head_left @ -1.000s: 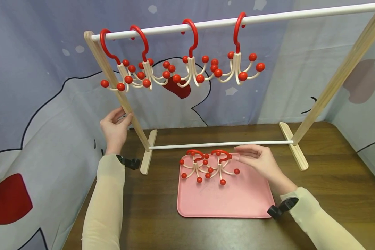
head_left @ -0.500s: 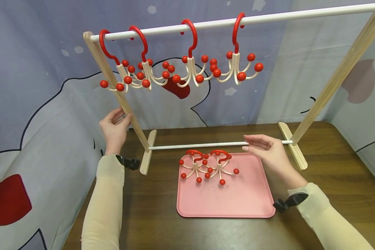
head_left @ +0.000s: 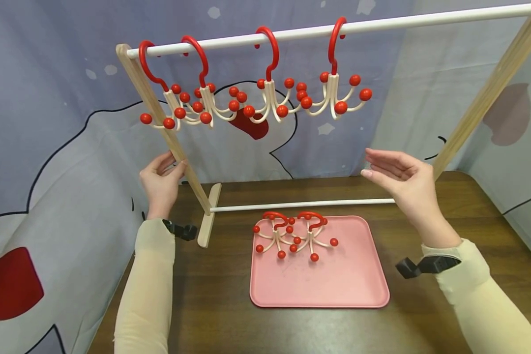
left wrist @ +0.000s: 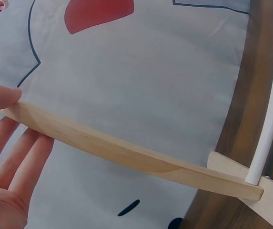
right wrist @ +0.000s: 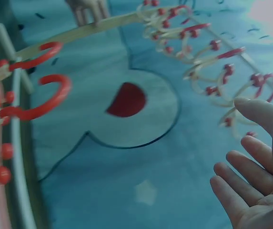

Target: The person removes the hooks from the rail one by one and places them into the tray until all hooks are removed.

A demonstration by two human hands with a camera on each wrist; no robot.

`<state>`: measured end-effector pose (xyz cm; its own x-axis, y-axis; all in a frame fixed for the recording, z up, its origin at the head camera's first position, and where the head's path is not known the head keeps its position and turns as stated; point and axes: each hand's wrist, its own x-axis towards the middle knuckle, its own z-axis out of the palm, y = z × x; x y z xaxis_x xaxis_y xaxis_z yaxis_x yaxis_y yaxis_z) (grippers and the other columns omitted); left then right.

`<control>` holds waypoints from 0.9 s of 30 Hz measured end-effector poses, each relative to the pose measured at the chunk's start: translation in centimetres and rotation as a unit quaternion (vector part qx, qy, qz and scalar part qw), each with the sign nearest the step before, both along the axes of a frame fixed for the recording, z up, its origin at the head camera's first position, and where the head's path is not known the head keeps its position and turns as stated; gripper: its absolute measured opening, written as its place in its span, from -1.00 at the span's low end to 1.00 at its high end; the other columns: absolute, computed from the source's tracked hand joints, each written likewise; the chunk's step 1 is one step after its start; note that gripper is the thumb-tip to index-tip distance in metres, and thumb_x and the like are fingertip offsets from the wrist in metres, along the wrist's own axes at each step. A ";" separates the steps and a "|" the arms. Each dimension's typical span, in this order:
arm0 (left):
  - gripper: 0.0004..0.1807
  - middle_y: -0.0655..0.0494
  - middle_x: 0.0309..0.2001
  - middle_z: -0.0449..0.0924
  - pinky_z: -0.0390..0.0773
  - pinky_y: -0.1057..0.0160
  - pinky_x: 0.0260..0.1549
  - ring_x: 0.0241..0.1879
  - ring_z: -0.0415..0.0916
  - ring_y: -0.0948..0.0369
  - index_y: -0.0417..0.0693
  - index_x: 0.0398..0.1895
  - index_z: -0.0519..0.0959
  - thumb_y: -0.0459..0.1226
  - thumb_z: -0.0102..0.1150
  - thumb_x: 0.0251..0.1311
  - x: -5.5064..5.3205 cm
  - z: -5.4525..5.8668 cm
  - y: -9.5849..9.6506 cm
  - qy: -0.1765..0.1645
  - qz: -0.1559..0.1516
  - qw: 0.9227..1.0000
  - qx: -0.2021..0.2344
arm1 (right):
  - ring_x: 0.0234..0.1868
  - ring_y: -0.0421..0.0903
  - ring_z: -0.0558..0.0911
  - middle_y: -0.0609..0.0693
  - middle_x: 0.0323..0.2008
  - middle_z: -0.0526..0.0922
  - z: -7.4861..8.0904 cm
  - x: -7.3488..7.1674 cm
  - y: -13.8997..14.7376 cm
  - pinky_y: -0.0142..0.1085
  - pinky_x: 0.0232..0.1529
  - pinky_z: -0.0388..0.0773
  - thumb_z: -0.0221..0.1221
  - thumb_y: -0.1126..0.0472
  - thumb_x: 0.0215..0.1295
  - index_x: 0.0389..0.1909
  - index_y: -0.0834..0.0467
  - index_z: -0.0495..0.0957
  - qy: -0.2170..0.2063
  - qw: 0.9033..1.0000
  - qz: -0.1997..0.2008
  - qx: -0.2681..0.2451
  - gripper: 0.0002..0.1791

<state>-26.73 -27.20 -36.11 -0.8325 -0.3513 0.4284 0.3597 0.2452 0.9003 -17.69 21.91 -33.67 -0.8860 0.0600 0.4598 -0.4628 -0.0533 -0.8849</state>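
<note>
My left hand [head_left: 161, 181] holds the left wooden post [left wrist: 136, 156] of a hanging rack, thumb in front and fingers behind in the left wrist view. Several octopus-style hangers [head_left: 270, 96], with red hooks and red-tipped cream arms, hang from the white top bar [head_left: 389, 24]. Two more such hangers [head_left: 310, 237] lie on a pink tray [head_left: 336, 287]. My right hand [head_left: 409, 187] is raised above the tray's right side, fingers extended and thumb apart, holding nothing. It overlaps the right post [head_left: 482, 103] in the head view.
A white lower rod [head_left: 301, 204] runs between the posts, behind the tray. The left post stands on a wooden foot [head_left: 209, 216]; the right foot is hidden behind my right hand and arm. A patterned curtain [head_left: 88, 162] encloses the brown table [head_left: 217, 305] at back and sides.
My right hand has risen and moved right, away from the tray's hangers. My left hand stays on the post, and the hangers keep their places.
</note>
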 end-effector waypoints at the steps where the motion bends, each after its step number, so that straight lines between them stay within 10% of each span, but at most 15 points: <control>1: -0.57 -0.21 0.06 0.67 0.72 0.40 -0.21 -0.20 0.72 0.32 -0.30 0.16 0.64 -0.46 0.39 0.19 0.0 0.0 -0.1 0.000 -0.001 1.000 0.000 | 0.05 -0.05 0.71 0.23 0.06 0.69 0.6 0.0 0.0 -0.32 0.06 0.65 0.44 0.55 0.10 0.10 0.44 0.62 0.006 1.000 0.001 -0.010 -0.51; 27: -0.61 -0.08 0.01 0.70 0.74 0.32 -0.22 -0.20 0.72 0.27 -0.15 0.10 0.72 -0.32 0.47 0.19 0.6 0.8 -0.1 -0.031 -0.005 0.999 0.002 | -0.01 0.03 0.72 0.27 -0.01 0.71 9.1 0.9 -2.2 -0.26 0.06 0.67 0.42 0.65 0.00 0.01 0.55 0.62 0.087 0.993 -0.008 -0.078 -0.54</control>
